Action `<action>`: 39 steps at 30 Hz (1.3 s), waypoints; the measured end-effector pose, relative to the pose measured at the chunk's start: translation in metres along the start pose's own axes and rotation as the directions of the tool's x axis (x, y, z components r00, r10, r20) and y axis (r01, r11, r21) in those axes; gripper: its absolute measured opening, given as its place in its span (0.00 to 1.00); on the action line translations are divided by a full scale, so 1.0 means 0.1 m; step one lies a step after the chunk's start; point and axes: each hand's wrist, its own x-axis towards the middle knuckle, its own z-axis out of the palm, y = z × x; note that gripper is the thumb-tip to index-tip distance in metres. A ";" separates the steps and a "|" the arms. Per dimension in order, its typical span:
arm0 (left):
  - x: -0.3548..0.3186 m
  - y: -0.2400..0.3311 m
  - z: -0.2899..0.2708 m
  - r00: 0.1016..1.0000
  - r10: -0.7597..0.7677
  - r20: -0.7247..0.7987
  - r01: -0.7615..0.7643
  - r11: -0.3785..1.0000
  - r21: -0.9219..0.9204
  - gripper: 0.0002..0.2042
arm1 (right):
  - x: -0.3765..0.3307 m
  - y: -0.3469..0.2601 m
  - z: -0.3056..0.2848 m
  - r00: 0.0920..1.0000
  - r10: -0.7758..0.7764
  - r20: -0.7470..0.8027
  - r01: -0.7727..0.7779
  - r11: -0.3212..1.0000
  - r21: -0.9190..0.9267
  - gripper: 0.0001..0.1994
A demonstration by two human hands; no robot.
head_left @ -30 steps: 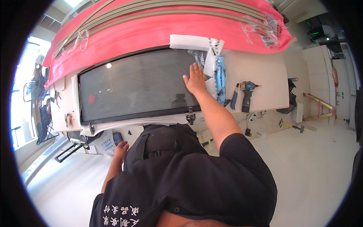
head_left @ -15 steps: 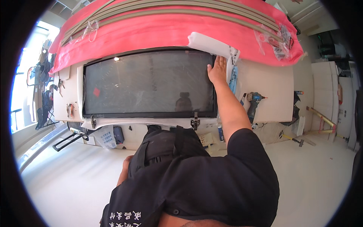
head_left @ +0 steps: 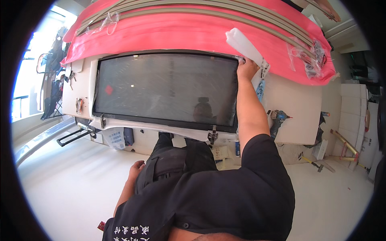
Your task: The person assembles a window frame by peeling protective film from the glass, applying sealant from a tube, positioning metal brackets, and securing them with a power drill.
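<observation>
A dark glass panel in a black frame (head_left: 169,90), covered with wrinkled clear film, lies on the workbench before me. My right hand (head_left: 247,70) is at its far right corner, fingers bent in and closed; what they pinch is hidden. Beside that hand a white foam sheet (head_left: 245,43) stands up, folded away from the panel. Metal hinges (head_left: 212,136) sit on the panel's near edge. At my left side hangs my left hand (head_left: 137,168), loosely curled with fingers apart, holding nothing visible.
A cordless drill (head_left: 277,120) lies on the bench's right part. Pink sheeting (head_left: 181,36) bears long brown strips (head_left: 225,12) at the back. A hammer (head_left: 315,164) is on the floor at right. Part of another person (head_left: 327,10) shows at the upper right.
My right hand has gone from lying flat on the panel's right edge to bent fingers at its corner. The foam sheet has shifted right and stands higher. The view has shifted slightly.
</observation>
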 end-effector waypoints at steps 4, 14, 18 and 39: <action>-0.17 -0.03 -0.01 1.000 -0.028 -0.001 0.028 1.000 0.003 0.17 | 0.10 -0.03 0.11 0.949 0.295 0.114 -0.310 0.940 0.143 0.09; -0.35 0.03 0.06 0.994 -0.112 -0.019 0.112 0.994 0.003 0.19 | 0.52 -0.07 -0.14 0.872 0.373 0.318 -0.368 0.927 -0.077 0.12; -0.32 0.12 0.17 0.993 -0.117 0.006 0.117 0.991 -0.060 0.18 | 0.58 -0.17 -0.24 0.764 0.330 0.554 -0.284 0.944 -0.170 0.16; 0.04 -0.06 0.29 1.000 -0.013 0.009 0.013 0.999 0.031 0.18 | 0.94 0.86 0.74 0.435 0.511 0.741 -0.845 0.516 0.141 0.07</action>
